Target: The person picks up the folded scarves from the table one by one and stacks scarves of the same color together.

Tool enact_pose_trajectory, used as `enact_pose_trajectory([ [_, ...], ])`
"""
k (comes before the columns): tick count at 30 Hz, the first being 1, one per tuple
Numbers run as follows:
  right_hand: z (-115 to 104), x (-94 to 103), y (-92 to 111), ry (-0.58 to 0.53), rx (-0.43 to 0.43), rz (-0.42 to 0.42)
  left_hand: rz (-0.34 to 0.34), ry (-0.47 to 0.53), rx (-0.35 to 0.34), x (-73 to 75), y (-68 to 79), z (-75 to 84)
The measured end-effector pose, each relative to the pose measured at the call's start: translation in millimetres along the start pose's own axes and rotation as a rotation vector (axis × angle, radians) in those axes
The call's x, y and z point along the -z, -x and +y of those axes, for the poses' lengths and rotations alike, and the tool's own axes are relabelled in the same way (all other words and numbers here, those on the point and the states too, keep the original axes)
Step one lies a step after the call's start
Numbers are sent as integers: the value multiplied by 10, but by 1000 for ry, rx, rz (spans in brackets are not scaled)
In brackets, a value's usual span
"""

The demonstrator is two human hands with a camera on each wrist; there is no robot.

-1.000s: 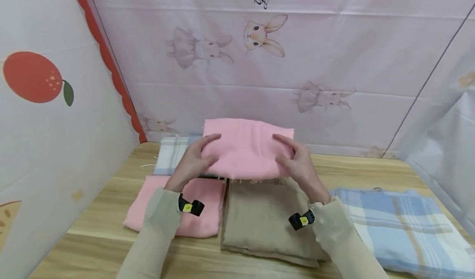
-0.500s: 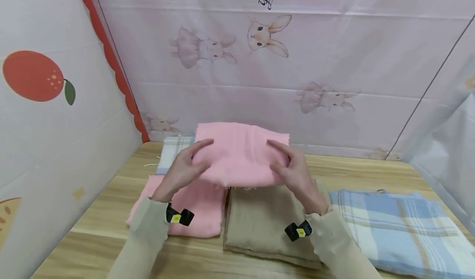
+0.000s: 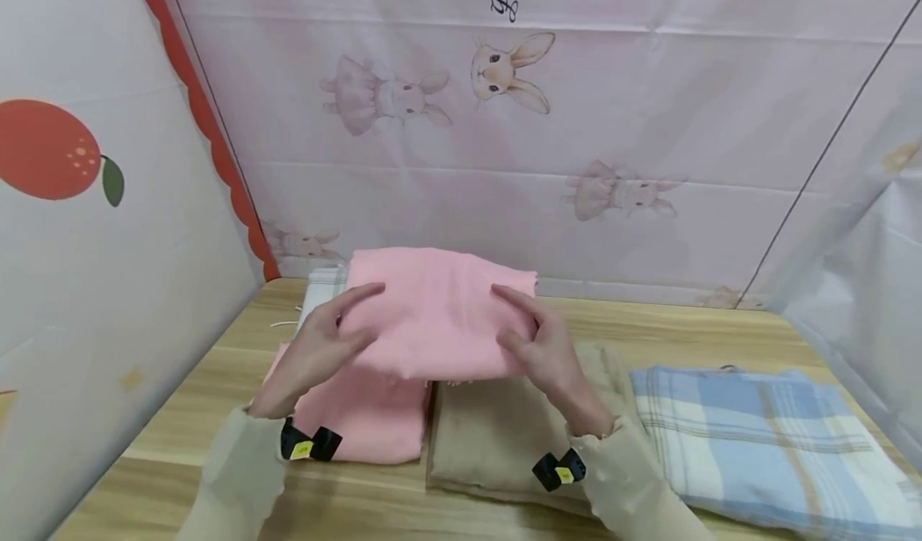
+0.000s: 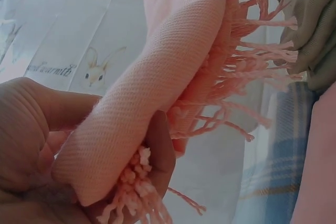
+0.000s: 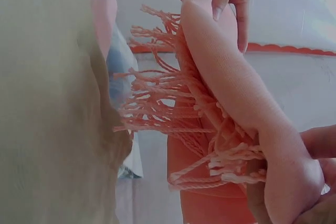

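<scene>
A folded pink scarf [image 3: 439, 317] with knotted fringe is held up between both hands. My left hand [image 3: 324, 349] grips its left end, thumb on the near face and fingers curled beneath, as the left wrist view also shows. The right hand [image 3: 543, 349] grips the opposite end the same way. In the right wrist view the fringe [image 5: 168, 87] hangs from the underside of the scarf. Below the held scarf lies another folded pink scarf [image 3: 374, 425], partly covered by the left hand and the raised cloth.
A folded khaki cloth [image 3: 497, 445] lies in the middle of the wooden table [image 3: 360, 501]. To its right is a blue and white plaid scarf [image 3: 771, 437]. Another plaid cloth [image 3: 324, 282] shows at the back left. A rabbit-print curtain [image 3: 432, 141] stands behind the table.
Both hands have carried the pink scarf left and down toward the pink scarf on the table. More of the back-left plaid cloth is now hidden. The grip looks the same.
</scene>
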State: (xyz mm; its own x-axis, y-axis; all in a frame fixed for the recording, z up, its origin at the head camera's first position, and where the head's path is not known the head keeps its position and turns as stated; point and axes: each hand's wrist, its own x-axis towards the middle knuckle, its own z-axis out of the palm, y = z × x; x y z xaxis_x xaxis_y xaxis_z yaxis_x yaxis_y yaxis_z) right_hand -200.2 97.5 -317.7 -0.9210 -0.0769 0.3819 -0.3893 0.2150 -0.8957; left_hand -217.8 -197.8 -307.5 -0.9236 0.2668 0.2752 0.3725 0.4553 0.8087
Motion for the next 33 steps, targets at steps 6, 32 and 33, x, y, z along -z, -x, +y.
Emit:
enact_pose_trajectory([
  [6,-21,-92,60,-29,27,3,-15,14,19,85,119,10],
  [32,-151,-437,172,-104,18,-46,-4,-4,138,401,467,-17],
  [33,-156,-449,174,-104,15,-50,-3,2,151,411,480,-20],
])
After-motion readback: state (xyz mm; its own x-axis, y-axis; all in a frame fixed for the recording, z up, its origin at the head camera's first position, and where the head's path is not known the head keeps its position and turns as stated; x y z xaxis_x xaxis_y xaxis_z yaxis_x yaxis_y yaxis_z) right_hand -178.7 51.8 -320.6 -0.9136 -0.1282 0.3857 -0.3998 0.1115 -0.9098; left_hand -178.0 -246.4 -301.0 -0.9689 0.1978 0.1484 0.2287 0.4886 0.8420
